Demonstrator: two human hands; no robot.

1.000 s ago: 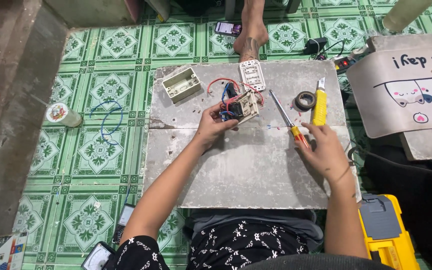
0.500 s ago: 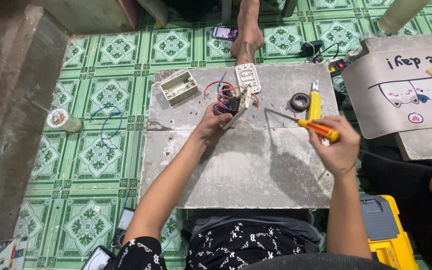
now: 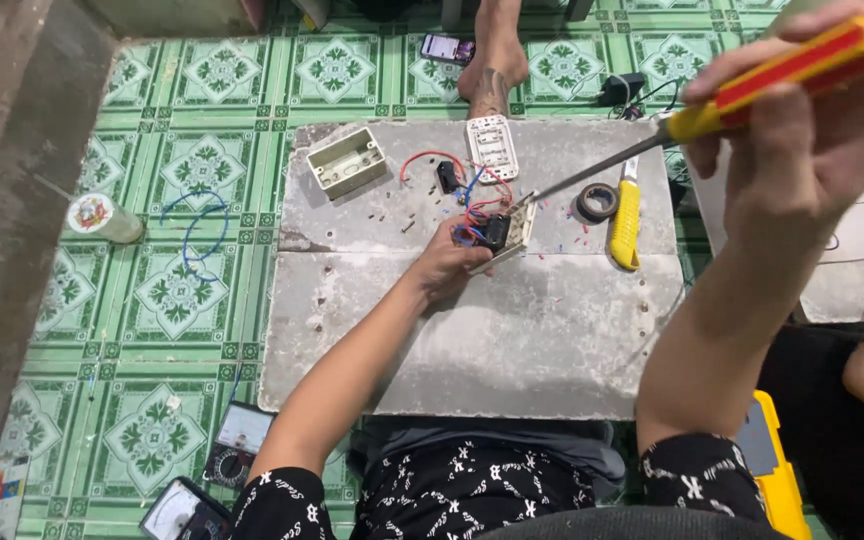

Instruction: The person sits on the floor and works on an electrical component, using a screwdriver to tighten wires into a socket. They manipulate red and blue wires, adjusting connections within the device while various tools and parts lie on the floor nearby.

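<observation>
My left hand pinched the switch module by its lower edge, thumb and fingers closed on the pale frame, holding it tilted up off the grey cement board near the board's middle. Red and blue wires looped out of its back toward a small black part lying just behind it. My right hand was wrapped in a full fist round the yellow-and-red handle of the screwdriver, raised high and close to my head, with the long shaft slanting down so the tip sat at the module's upper right corner.

The grip worried me. With the handle that far above the work and the module only pinched at one edge, any sideways push on the tip could have twisted the module out of my fingers or let the blade skid off toward my left thumb. I could not tell whether the tip was seated in a screw or merely resting on the plastic; if only resting, a slip seemed likely. The loose wires could also have snagged on the shaft and pulled free of their terminals.

A white switch plate, a pale mounting box, a roll of black tape and a yellow utility knife lay on the board, the knife just beside the tape. Another person's bare foot rested at the far edge.
</observation>
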